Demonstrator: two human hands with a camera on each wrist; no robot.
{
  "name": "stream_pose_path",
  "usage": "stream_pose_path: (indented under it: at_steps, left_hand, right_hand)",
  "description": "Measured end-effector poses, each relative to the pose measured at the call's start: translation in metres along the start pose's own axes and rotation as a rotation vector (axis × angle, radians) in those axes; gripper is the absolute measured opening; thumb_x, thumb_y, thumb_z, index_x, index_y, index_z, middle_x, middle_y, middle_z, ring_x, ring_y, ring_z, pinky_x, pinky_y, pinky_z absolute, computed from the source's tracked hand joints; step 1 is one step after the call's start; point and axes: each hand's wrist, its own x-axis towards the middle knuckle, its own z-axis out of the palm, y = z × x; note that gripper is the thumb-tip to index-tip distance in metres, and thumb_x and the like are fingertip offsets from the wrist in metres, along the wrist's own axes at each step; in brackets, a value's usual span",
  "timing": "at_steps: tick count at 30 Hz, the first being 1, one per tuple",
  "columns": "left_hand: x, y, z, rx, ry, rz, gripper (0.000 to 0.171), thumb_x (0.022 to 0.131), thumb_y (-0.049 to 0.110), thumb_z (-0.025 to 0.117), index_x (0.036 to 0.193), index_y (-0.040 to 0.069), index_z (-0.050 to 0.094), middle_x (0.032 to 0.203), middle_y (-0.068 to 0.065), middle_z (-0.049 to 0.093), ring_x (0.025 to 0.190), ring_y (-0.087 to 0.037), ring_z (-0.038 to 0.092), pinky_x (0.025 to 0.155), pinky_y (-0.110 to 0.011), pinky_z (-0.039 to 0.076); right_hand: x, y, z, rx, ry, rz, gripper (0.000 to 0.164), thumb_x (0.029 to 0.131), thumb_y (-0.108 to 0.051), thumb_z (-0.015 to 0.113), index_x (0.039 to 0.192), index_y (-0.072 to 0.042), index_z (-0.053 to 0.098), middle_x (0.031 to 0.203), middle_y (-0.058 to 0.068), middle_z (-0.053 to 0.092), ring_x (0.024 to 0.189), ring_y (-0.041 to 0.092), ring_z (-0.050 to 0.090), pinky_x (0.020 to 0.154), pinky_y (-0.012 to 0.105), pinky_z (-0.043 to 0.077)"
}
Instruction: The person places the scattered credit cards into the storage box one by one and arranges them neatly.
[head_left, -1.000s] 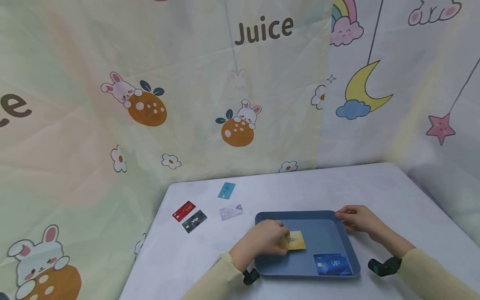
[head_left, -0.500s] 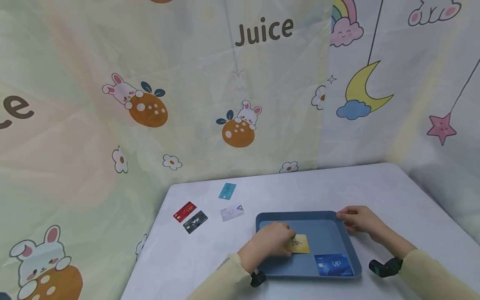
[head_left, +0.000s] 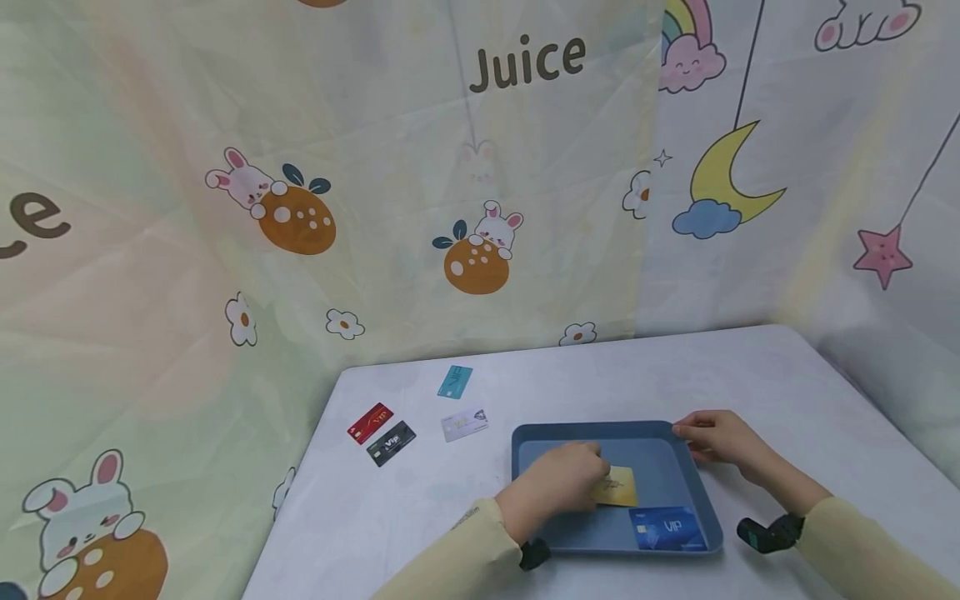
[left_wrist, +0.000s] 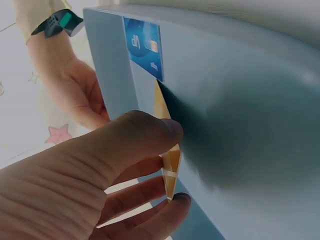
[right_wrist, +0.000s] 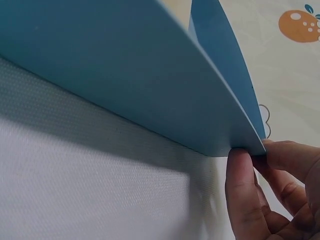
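Observation:
A yellow card [head_left: 617, 486] is pinched between the thumb and fingers of my left hand [head_left: 558, 483], low over the floor of a blue-grey tray [head_left: 570, 533]. In the left wrist view the yellow card [left_wrist: 172, 160] stands tilted, casting a shadow on the tray. A blue VIP card [head_left: 667, 529] lies flat in the tray's near right corner, just beyond the yellow one. My right hand [head_left: 723, 437] pinches the tray's rim at the far right corner; the right wrist view shows thumb and fingers on either side of that rim [right_wrist: 250, 132].
Left of the tray, on the white table [head_left: 435, 500], lie a red card [head_left: 370, 423], a black card [head_left: 391, 443], a silvery white card [head_left: 464, 425] and a teal card [head_left: 454, 382]. A printed curtain [head_left: 390, 167] hangs behind the table.
My left hand has slid the yellow card to the right across the tray, closer to the blue card. My right hand stays at the tray's corner.

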Motion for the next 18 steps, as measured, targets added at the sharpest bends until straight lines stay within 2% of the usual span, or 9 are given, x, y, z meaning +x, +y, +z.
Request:
stream_pose_path:
  at_steps: [7,18]
  left_hand:
    - [0.011,0.005,-0.001,0.028,-0.041,-0.010,0.037,0.083,0.036,0.087,0.118,0.028,0.075,0.106,0.011,0.067,0.083,-0.003,0.054,0.075,-0.016,0.050]
    - [0.028,0.015,0.001,0.038,-0.067,0.033,0.040,0.085,0.041,0.085,0.122,0.030,0.074,0.107,0.013,0.066,0.085,-0.002,0.054,0.079,-0.015,0.049]
  right_hand:
    - [-0.002,-0.002,0.000,0.010,-0.003,-0.002,0.037,0.102,-0.028,0.066,0.117,0.006,0.068,0.101,0.010,0.071,0.086,0.019,0.063,0.069,0.029,0.058]
    - [-0.004,-0.002,0.000,0.010,0.005,-0.007,0.038,0.101,-0.029,0.066,0.116,0.005,0.068,0.102,0.009,0.072,0.087,0.019,0.063,0.069,0.030,0.057]
